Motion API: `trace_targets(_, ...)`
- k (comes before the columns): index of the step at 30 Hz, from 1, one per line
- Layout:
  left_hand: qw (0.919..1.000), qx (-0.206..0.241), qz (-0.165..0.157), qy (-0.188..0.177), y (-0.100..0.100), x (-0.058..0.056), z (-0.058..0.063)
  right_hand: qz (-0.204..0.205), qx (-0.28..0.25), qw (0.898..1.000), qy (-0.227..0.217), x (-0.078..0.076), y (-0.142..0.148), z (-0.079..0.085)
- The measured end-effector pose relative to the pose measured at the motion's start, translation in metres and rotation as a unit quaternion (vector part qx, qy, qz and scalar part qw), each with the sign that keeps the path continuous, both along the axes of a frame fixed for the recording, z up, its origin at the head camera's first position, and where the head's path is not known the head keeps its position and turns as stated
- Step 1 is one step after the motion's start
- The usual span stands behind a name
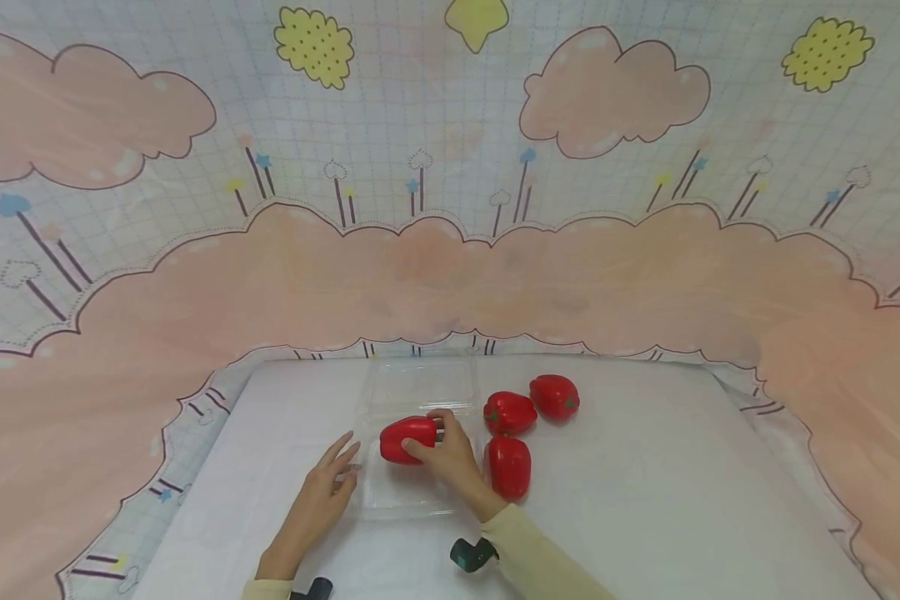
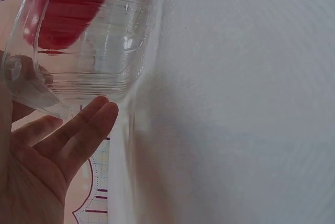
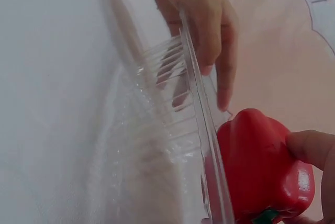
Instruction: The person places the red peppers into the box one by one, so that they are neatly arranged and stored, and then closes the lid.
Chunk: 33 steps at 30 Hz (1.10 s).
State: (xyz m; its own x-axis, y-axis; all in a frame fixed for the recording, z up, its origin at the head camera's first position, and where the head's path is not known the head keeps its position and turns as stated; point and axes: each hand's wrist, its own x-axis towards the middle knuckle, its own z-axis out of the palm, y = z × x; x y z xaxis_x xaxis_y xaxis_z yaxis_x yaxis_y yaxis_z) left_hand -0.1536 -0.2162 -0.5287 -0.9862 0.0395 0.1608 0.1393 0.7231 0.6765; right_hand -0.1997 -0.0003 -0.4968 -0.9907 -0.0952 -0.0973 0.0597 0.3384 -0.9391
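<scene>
A red bell pepper [image 1: 401,440] is pinched between the thumb and fingers of my right hand [image 1: 450,454], over a clear plastic container [image 1: 390,500]. Seen from the right wrist, the pepper [image 3: 256,166] sits at rim level with its green stem end toward the bottom of the view. My left hand [image 1: 326,487] is at the container's left side, fingers extended. In the left wrist view, the fingertips [image 2: 107,110] are right at the container's lower corner. The pepper shows red through the clear wall.
Three more red bell peppers lie right of the container: one in front [image 1: 508,467], one behind it [image 1: 510,412] and one at the back right [image 1: 555,397]. The container's clear lid [image 1: 420,385] is folded back. A patterned cloth [image 1: 450,283] hangs behind the white table [image 1: 645,500].
</scene>
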Motion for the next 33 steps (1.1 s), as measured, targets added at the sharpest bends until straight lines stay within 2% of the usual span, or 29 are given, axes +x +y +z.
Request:
trace_targets(14, 0.9998, 0.001, -0.003, -0.018, 0.000, -0.001, 0.000, -0.034, 0.006, 0.999, -0.016, -0.009, -0.023, -0.008)
trace_targets(23, 1.0000, 0.000, 0.000, 0.001, 0.000, -0.001, 0.000, -0.047, 0.005, 0.999, -0.011, -0.010, -0.035, -0.014)
trace_targets(33, 1.0000, 0.004, -0.001, 0.002, 0.001, -0.001, 0.001, -0.049, 0.057, 0.997, -0.023, -0.010, -0.042, -0.018)
